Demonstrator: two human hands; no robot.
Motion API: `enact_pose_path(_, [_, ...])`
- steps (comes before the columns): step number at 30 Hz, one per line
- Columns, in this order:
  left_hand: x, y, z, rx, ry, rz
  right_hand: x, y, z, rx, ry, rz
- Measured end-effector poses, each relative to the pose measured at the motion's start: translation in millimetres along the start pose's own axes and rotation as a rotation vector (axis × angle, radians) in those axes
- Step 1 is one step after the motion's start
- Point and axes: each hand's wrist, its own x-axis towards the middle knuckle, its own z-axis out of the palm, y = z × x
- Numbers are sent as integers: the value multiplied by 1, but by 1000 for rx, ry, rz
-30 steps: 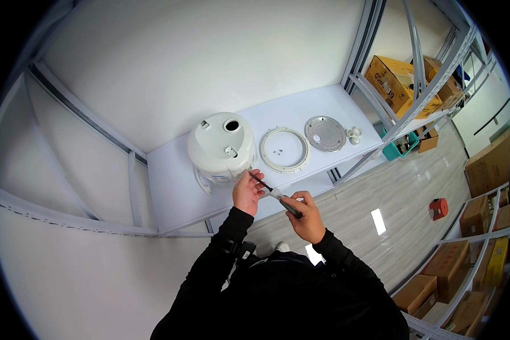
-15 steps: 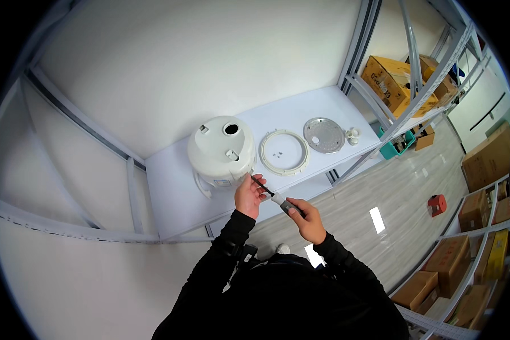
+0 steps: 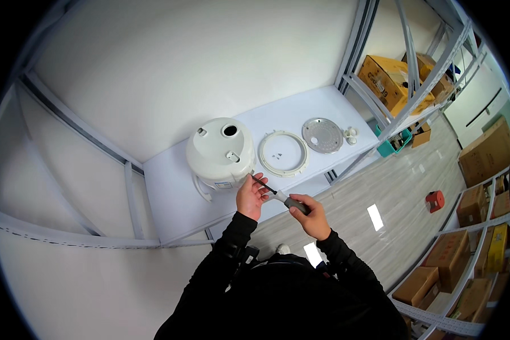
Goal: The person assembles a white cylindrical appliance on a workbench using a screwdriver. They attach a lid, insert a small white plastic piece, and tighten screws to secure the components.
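Observation:
A white rounded appliance housing [image 3: 216, 152] stands on the white table's left part, with a dark round hole in its top. My right hand [image 3: 311, 216] is closed round the grey handle of a screwdriver [image 3: 284, 196], whose dark shaft points up and left to the housing's lower right edge. Around the shaft near its tip curl the fingers of my left hand [image 3: 251, 196], close against the housing. The tip itself is hidden by those fingers. Right of the housing lies a cream ring [image 3: 263, 160] with several small screws [image 3: 277, 156] inside it.
Farther right on the table [image 3: 317, 102] lie a perforated metal disc [image 3: 326, 141] and small white parts [image 3: 351, 135]. Metal frame posts border the table. A yellow carton [image 3: 382, 82], a teal bin [image 3: 386, 149] and a red stool [image 3: 435, 202] are to the right, with shelved boxes [image 3: 449, 258].
The screwdriver's handle has turned a little in my right hand, which has shifted slightly right and down. My left hand stays at the housing's edge.

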Motion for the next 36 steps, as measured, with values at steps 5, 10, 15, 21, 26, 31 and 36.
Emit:
enact_pose_path(5, [3, -2, 0, -37, -13, -5, 8, -21, -4, -279, 32, -293])
enact_pose_path(10, [2, -3, 4, -59, -24, 3, 7, -25, -5, -282, 12, -285])
enact_pose_path(15, [4, -3, 4, -62, -18, 5, 10, -29, -5, -211, 0, -315])
enact_pose_path(21, [8, -4, 3, -76, -17, 27, 14, -14, -7, -23, 2, -232])
enact_pose_path(26, [12, -3, 0, -89, 11, 14, 14, -13, 0, 36, 5, -43])
enact_pose_path(31, [13, 1, -4, -107, 41, 21, 15, -17, -2, 195, -119, 296])
enact_pose_path(36, [12, 6, -2, -119, 23, 0, 13, -14, 3, -124, -70, -59])
